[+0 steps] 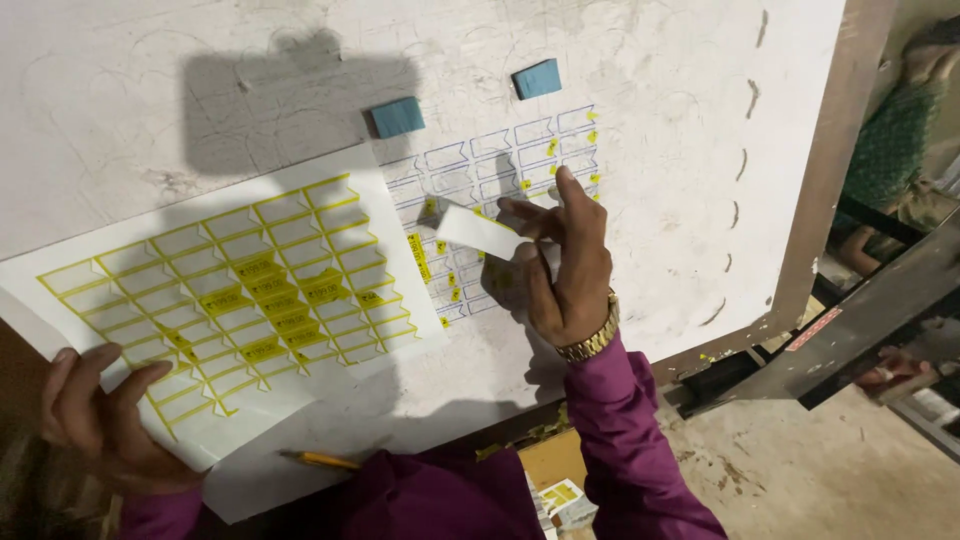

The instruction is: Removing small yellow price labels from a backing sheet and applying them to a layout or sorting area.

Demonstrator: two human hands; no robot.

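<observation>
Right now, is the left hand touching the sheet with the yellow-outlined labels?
Touching. The head view shows the left hand gripping the lower-left edge of the yellow label sheet, fingers curled over the paper with no gap.

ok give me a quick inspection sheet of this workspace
surface: white scuffed board, tilted, with marks and scratches
job's things: yellow-outlined label sheet; blue-outlined label sheet; small white label piece
clutter: two blue blocks on the board; pencil; small box below
grippers: left hand grips the yellow sheet's corner; right hand pinches the white piece over the blue sheet
cables: nothing seen
surroundings: concrete floor; dark metal frame; another person at the right edge
</observation>
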